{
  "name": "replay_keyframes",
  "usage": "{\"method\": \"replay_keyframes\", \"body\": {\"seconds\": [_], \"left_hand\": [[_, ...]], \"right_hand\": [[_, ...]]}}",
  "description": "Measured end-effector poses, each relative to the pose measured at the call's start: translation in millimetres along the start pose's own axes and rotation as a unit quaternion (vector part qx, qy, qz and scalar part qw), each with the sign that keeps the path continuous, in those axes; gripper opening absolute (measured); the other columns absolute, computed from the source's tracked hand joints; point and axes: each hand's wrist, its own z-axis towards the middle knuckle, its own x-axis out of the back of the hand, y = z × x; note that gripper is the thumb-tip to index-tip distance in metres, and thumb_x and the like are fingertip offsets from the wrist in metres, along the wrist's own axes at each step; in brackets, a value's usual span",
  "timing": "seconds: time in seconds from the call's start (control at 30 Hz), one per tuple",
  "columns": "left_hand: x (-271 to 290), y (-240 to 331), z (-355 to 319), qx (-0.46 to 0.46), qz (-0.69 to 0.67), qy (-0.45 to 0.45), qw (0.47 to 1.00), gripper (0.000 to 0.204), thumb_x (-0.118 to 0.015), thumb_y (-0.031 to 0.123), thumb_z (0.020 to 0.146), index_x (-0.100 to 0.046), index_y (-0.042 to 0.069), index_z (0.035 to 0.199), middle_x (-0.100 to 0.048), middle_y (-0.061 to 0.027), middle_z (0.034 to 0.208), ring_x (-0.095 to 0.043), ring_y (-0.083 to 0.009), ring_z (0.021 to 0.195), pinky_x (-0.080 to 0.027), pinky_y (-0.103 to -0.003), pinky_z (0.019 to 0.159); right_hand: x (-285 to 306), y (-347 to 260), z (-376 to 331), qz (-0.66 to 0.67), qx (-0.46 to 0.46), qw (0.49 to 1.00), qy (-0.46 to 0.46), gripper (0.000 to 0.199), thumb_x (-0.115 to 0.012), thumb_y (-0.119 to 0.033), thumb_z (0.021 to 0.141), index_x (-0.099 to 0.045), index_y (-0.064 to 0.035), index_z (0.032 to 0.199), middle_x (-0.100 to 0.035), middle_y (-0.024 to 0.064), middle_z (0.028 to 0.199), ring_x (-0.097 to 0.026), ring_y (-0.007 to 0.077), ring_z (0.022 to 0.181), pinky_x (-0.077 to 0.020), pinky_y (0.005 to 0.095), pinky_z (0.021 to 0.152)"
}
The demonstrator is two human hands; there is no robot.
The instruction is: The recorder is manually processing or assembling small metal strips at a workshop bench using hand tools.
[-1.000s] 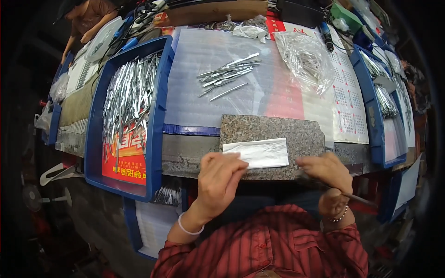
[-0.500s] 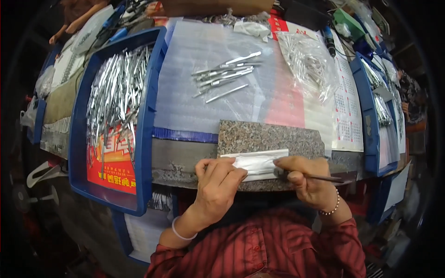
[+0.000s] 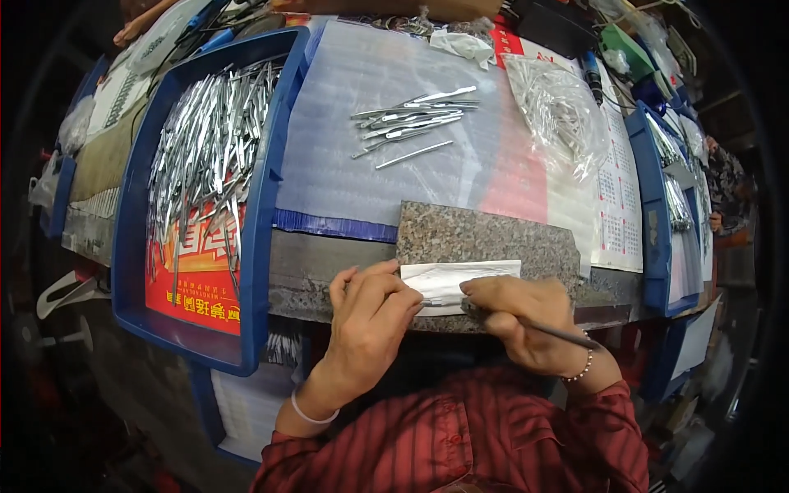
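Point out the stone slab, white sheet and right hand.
Stone slab [image 3: 491,235], head view: bare speckled top.
White sheet [image 3: 440,281], head view: its upper face.
Right hand [image 3: 532,309], head view: middle of the hand.

Ref is the printed calendar sheet [image 3: 620,193] — clear plastic bag [image 3: 559,115] left of its date grid, right-hand blue tray [image 3: 655,234] just right, blue-and-black cylindrical tool [image 3: 592,76] near its far end. Green container [image 3: 622,51] sits right of that end; crumpled white wrapping [image 3: 462,45] left — brown box [image 3: 411,8] farther left.
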Motion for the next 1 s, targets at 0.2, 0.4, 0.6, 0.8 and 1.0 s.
{"method": "replay_keyframes", "body": {"seconds": [0.2, 0.4, 0.6, 0.8, 1.0], "left_hand": [[2, 0, 0, -0.002, 0.007, -0.006, 1.000, 0.019, -0.066, 0.004, 0.078, -0.063, 0.008, 0.097, -0.058, -0.0052, 0.095, -0.060, -0.0274, 0.107, -0.035, -0.048, 0.094], [2, 1, 0, 0.000, 0.007, -0.008, 1.000, 0.018, -0.065, 0.004, 0.078, -0.063, 0.008, 0.096, -0.057, -0.0050, 0.094, -0.059, -0.0263, 0.108, -0.035, -0.048, 0.094], [4, 0, 0, -0.012, 0.014, -0.002, 1.000, 0.021, -0.073, 0.002, 0.076, -0.064, 0.008, 0.094, -0.061, -0.0063, 0.093, -0.063, -0.0292, 0.103, -0.037, -0.045, 0.092], [6, 4, 5, -0.017, 0.019, -0.011, 1.000, 0.018, -0.071, 0.000, 0.076, -0.063, 0.007, 0.091, -0.061, -0.0072, 0.091, -0.063, -0.0304, 0.102, -0.036, -0.044, 0.091], [9, 11, -4, -0.015, 0.038, 0.006, 0.999, 0.019, -0.070, -0.002, 0.076, -0.061, 0.006, 0.091, -0.061, -0.0077, 0.090, -0.063, -0.0298, 0.100, -0.036, -0.044, 0.091]], "right_hand": [[-21, -18, 22, -0.071, 0.016, 0.997, -0.035, 0.024, -0.066, -0.028, 0.089, -0.057, -0.0063, 0.083, -0.060, 0.0097, 0.072, -0.061, 0.0283, 0.055, -0.0460, 0.0364, 0.046], [-18, -9, 17, -0.004, -0.013, 1.000, 0.015, 0.017, -0.067, -0.020, 0.090, -0.060, -0.0043, 0.092, -0.062, 0.0121, 0.077, -0.063, 0.0308, 0.061, -0.0477, 0.0359, 0.050], [12, -28, -13, 0.047, -0.010, 0.982, 0.182, 0.052, -0.041, -0.043, 0.103, -0.064, 0.0034, 0.095, -0.071, 0.0189, 0.093, -0.069, 0.0223, 0.065, -0.0539, 0.0324, 0.053], [5, -2, -28, -0.053, -0.104, 0.991, 0.068, 0.027, -0.054, -0.028, 0.100, -0.064, -0.0034, 0.093, -0.061, 0.0122, 0.071, -0.062, 0.0297, 0.059, -0.0493, 0.0371, 0.054], [21, -14, -54, 0.019, -0.124, 0.977, 0.172, 0.041, -0.041, -0.030, 0.103, -0.065, 0.0006, 0.090, -0.068, 0.0149, 0.085, -0.062, 0.0250, 0.072, -0.0475, 0.0345, 0.066]]}}
